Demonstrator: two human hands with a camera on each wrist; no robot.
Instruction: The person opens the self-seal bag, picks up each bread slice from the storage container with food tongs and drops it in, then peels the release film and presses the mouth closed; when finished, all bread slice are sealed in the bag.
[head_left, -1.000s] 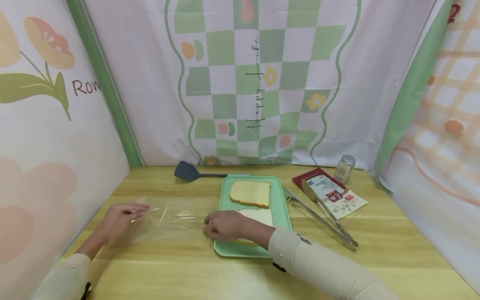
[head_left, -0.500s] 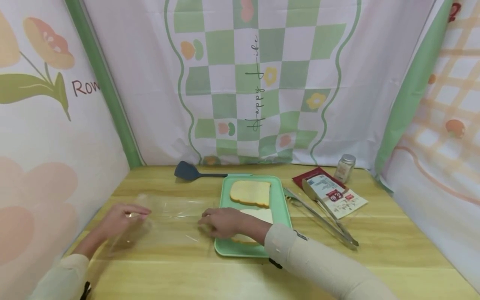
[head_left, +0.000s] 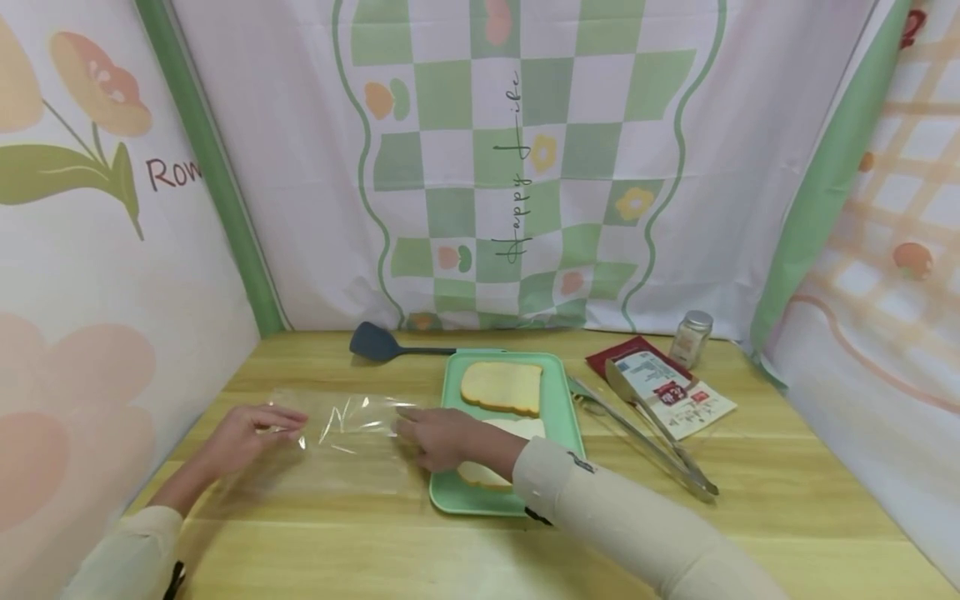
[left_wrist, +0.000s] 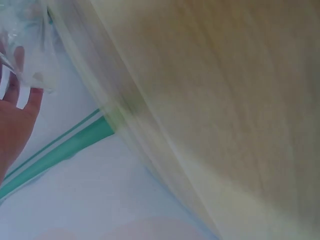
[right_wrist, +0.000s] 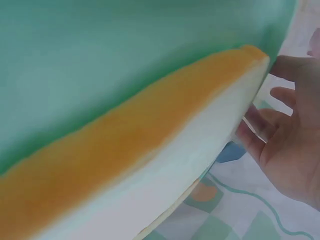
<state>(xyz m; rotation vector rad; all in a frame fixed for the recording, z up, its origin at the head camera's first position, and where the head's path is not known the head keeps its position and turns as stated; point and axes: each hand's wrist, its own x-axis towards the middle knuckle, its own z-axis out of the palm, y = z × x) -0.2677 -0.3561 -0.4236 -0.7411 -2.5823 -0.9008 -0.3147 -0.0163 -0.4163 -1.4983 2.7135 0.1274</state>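
Observation:
A sheet of clear plastic film (head_left: 348, 446) lies stretched over the left part of the table, glinting with creases. My left hand (head_left: 247, 437) pinches it near its left side between thumb and fingers; in the left wrist view the film hangs about the fingertips (left_wrist: 36, 92). At the film's right end, my right hand (head_left: 442, 437) reaches over the green tray (head_left: 566, 433), fingers touching the film. In the right wrist view those fingers are spread and loosely bent. Two bread slices lie on the tray: the far one (head_left: 501, 386) fully visible, the near one (head_left: 525, 428) partly hidden by my right forearm.
A dark spatula (head_left: 375, 342) lies behind, its handle reaching the tray's far edge. Right of the tray are metal tongs (head_left: 652, 433), partly over a red and white packet (head_left: 663, 392). A small glass jar (head_left: 690, 340) stands at the back right. Fabric walls enclose the table.
My right hand has shifted slightly left and away from me along the film's right end, its fingers straightening. The film's creases have changed. My left hand has barely moved.

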